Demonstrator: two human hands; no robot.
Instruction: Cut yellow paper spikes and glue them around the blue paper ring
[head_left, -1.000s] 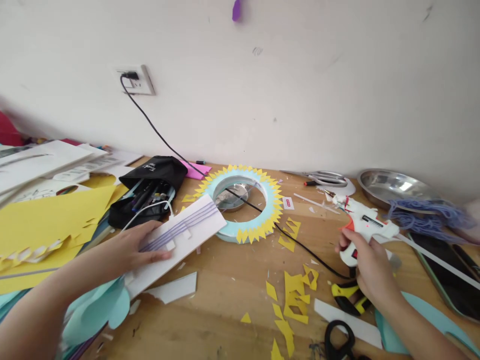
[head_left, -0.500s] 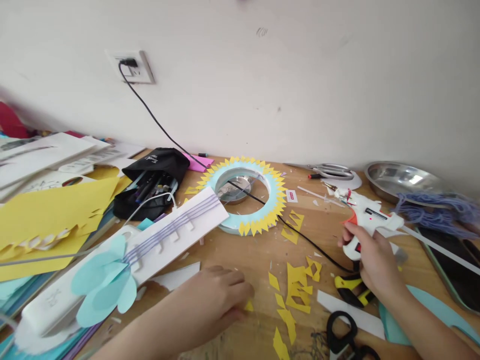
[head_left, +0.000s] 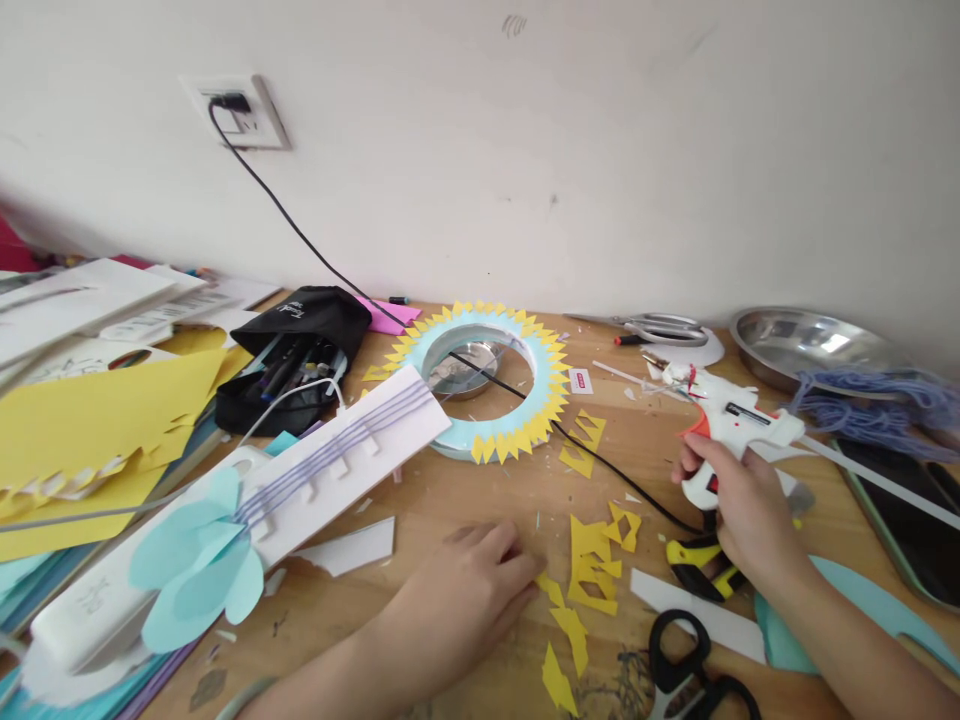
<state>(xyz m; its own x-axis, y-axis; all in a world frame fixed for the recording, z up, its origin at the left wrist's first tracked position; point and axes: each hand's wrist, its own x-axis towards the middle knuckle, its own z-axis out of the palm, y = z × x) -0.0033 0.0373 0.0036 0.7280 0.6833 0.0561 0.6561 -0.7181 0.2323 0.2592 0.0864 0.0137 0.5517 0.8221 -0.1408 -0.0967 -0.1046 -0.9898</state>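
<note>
My right hand [head_left: 739, 510] grips the handle of a white hot glue gun [head_left: 731, 425] with an orange trigger, its nozzle pointing left and away; its black cord [head_left: 600, 465] runs across the table to a wall socket [head_left: 232, 108]. My left hand [head_left: 469, 590] lies low on the wooden table, fingertips touching small yellow paper triangles [head_left: 592, 570]. A light blue ring edged with yellow triangles [head_left: 480, 385] lies beyond, around a small metal dish. A white foam strip with purple threads [head_left: 337, 460] and a blue paper flower [head_left: 199, 570] lies at the left.
A black pencil pouch [head_left: 296, 360], yellow paper sheets [head_left: 90, 430] and white boards fill the left. Metal scissors [head_left: 660, 328], a steel bowl [head_left: 806, 345], purple yarn [head_left: 877, 400] and a dark tray [head_left: 907, 520] sit at the right. Black-handled scissors [head_left: 690, 680] and a yellow-black cutter [head_left: 701, 570] lie near.
My left hand let go of the white foam strip and moved right, down to the yellow triangles. The right hand kept its hold on the glue gun.
</note>
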